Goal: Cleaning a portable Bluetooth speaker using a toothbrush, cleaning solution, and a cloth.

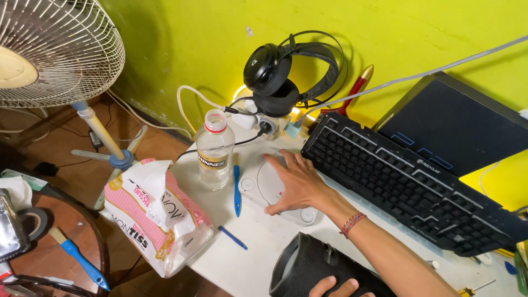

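My right hand (297, 186) lies flat, fingers spread, on a small white game console (254, 184) on the white table (258, 242). Its thumb rests at the console's near edge. A red string bracelet (352, 222) circles that wrist. At the bottom edge, my left hand (334, 286) grips a black mesh-covered cylindrical speaker (305, 264); only its fingertips show. A black keyboard (407, 181) lies just right of the console.
A clear plastic bottle (214, 148), a blue-handled tool (237, 190) and a blue pen (233, 237) lie left of the console. A pink tissue pack (157, 217) sits at the table's left edge. Black headphones (280, 77) hang on the yellow wall. A standing fan (55, 49) is on the left.
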